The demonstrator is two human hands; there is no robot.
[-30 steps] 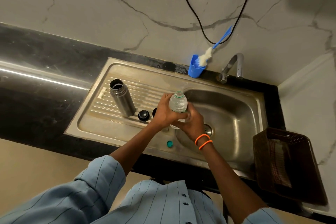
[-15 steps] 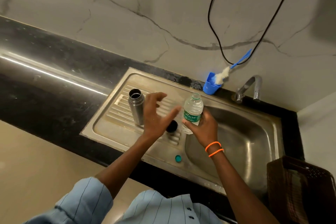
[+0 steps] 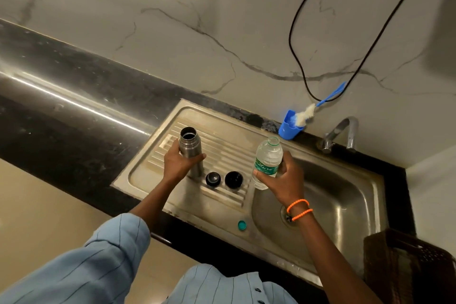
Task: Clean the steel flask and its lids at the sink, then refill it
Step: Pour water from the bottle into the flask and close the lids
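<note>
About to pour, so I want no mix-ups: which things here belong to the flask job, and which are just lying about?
In the job:
steel flask, open, gripped by left hand
water bottle, uncapped, held by right hand
two black lids on the drainboard
teal bottle cap
sink

Lying about:
blue cup with brush
tap
brown basket
black cable

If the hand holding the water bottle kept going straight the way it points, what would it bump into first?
Probably the blue cup with the brush, by the wall. The right hand with the plastic bottle points up and away over the sink rim; depth is hard to judge.
</note>
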